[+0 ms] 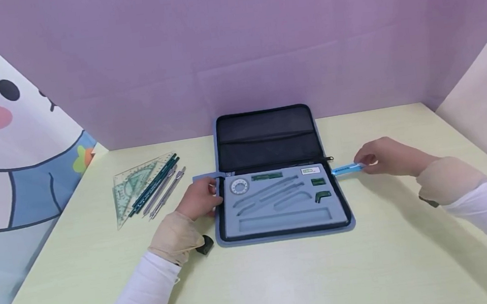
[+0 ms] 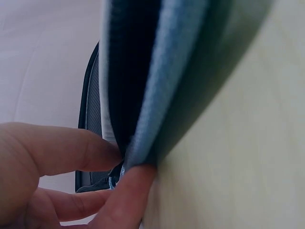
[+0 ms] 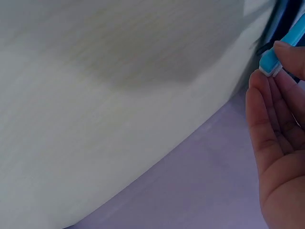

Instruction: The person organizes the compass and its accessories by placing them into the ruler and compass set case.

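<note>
An open zip case (image 1: pixel 288 237) lies on the table, its dark-lined lid (image 1: pixel 266 142) folded back. Its grey tray (image 1: pixel 283 190) has shaped recesses, several of them vacant. My left hand (image 1: pixel 199 197) pinches the case's left edge; the left wrist view has thumb and finger on the blue rim (image 2: pixel 157 81). At the right side of the case, my right hand (image 1: pixel 384 157) pinches a slim bright-blue piece (image 1: pixel 347 169) with dark lettering, its far tip by the case edge. A white end (image 3: pixel 270 71) of this piece shows in the right wrist view.
Left of the case lie clear set squares (image 1: pixel 129 191), dark green pencils (image 1: pixel 154 186) and metal compasses (image 1: pixel 167 192). The tray holds a white round dial (image 1: pixel 239 186), an eraser (image 1: pixel 310 171) and small green pieces (image 1: pixel 318 182). A purple cloth (image 1: pixel 237 48) backs the table.
</note>
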A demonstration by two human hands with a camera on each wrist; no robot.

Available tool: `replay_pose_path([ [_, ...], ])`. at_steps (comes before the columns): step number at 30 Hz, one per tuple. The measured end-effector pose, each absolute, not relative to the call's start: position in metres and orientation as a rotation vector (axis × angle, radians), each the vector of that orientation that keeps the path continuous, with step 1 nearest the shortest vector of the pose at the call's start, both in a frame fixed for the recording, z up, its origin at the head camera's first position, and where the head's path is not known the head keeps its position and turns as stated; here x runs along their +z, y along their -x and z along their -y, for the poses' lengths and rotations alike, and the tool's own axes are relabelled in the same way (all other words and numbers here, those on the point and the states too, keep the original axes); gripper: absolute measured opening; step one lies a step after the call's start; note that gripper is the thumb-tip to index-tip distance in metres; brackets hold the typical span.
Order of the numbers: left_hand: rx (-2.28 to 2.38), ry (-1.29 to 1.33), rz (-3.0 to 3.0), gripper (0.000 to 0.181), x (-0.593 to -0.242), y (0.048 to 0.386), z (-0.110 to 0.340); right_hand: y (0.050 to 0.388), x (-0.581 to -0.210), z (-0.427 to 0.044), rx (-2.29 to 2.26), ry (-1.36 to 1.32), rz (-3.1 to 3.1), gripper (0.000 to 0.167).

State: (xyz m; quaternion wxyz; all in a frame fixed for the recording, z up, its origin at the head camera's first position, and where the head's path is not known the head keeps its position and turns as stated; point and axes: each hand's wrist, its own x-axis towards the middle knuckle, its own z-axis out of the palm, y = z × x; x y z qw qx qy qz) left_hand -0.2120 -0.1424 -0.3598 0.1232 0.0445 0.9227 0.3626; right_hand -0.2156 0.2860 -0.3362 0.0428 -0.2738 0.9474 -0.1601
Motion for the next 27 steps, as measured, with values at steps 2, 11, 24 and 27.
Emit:
replay_pose_path([
  [2, 1.059, -0.137, -2.691, 0.038, -0.36, 0.212, 0.143, 0.214, -0.334, -0.278, -0.516, 0.835, -2.89, 0.017],
  [11, 1.05, -0.129, -2.694, 0.04, -0.36, 0.213, 0.144, 0.202, -0.33, -0.235, -0.571, 0.926, -2.815, 0.015],
  [24, 1.064, -0.131, -2.684, 0.041, -0.361, 0.213, 0.143, 0.196, -0.335, -0.198, -0.601, 1.082, -2.745, 0.016],
  [27, 1.062, -0.123, -2.68, 0.041, -0.36, 0.213, 0.143, 0.196, -0.338, -0.192, -0.61, 1.118, -2.724, 0.016],
])
